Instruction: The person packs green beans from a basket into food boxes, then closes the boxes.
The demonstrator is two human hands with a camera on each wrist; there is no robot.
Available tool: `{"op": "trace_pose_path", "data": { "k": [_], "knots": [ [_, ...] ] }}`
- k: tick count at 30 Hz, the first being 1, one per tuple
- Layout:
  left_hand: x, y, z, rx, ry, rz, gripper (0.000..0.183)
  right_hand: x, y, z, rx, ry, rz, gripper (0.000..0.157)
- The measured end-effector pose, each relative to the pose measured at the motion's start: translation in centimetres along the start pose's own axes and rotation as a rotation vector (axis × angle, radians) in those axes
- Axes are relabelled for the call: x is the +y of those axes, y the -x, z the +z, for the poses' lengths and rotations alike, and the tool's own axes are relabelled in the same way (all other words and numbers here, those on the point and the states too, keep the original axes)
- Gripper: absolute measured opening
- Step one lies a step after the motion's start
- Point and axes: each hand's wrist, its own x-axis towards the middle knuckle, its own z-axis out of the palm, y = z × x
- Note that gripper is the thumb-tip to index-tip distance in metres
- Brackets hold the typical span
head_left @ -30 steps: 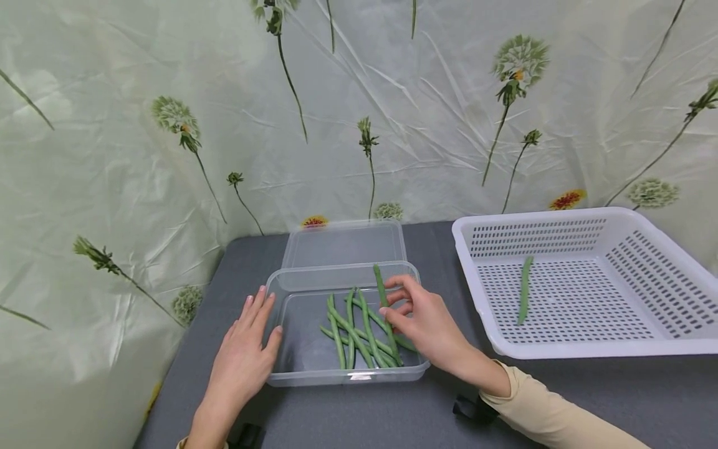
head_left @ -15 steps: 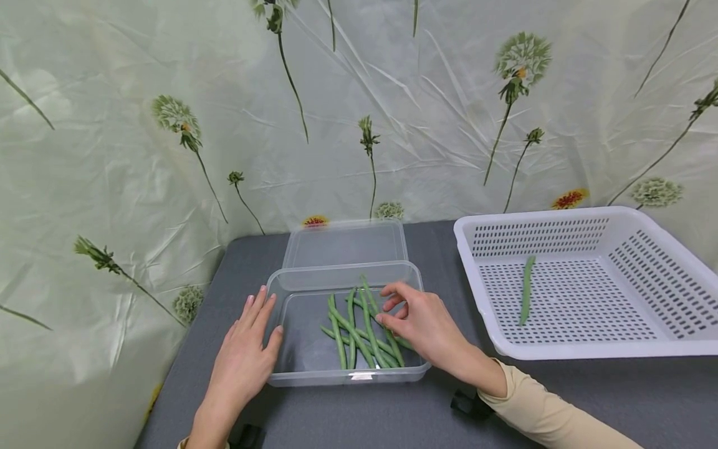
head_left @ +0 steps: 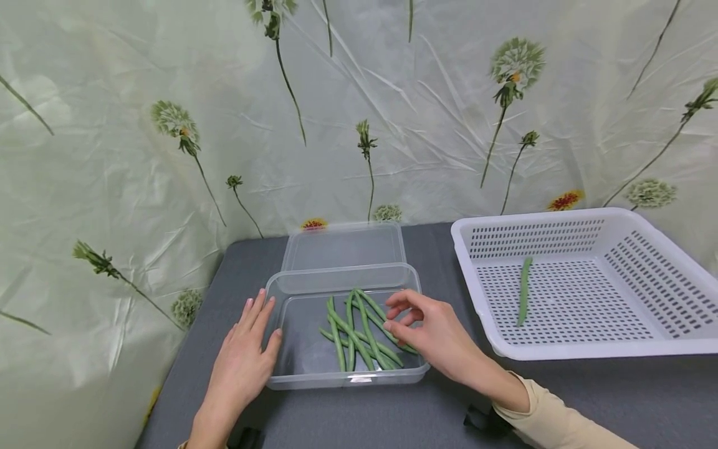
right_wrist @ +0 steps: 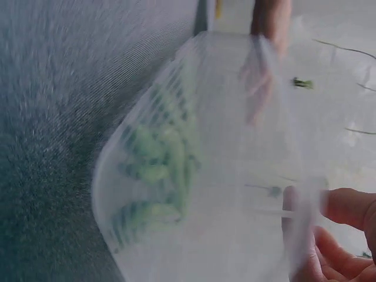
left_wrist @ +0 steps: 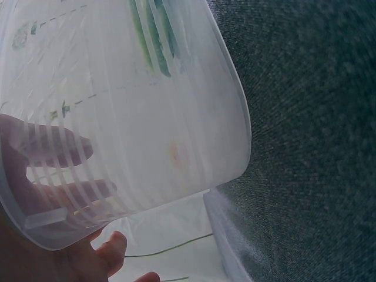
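Note:
A clear plastic container (head_left: 303, 349) holds several green beans (head_left: 364, 330), crossing each other on its right half; they show blurred through its wall in the right wrist view. My left hand (head_left: 244, 352) rests at the container's left rim with fingers extended; in the left wrist view some fingers (left_wrist: 53, 147) appear through the translucent wall. Over the right side of the container is my right hand (head_left: 434, 330), fingers loosely bent. No bean shows between its thumb and fingers, and in the right wrist view the thumb (right_wrist: 346, 207) stands near the rim.
To the right stands a white perforated basket (head_left: 572, 349) with a single green bean (head_left: 524, 292) on its floor. A clear lid (head_left: 344, 246) lies behind the container, near the flower-printed sheet (head_left: 314, 156). Dark grey cloth (head_left: 348, 418) covers the table.
My right hand has let go of the green bean it pinched, which now lies among the others in the container. That hand has drawn slightly right. My left hand has stayed put.

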Motion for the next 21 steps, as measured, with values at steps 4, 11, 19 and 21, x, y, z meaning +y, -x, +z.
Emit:
{"op": "trace_pose_path", "data": {
  "k": [4,11,19,21],
  "knots": [
    [0.0,0.0,0.1,0.007,-0.002,0.001,0.062,-0.8,1.2,-1.4,0.013,-0.055,-0.012,0.027],
    [0.0,0.0,0.1,0.005,0.002,0.007,0.062,-1.8,2.8,-5.1,0.052,0.031,-0.081,0.025],
    [0.0,0.1,0.1,0.023,0.0,0.022,0.061,-2.5,3.5,-10.3,0.085,0.191,-0.156,0.029],
    [0.0,0.1,0.0,0.022,0.001,0.021,0.061,-2.4,3.3,-11.7,0.083,0.221,-0.167,0.03]
  ]
}}
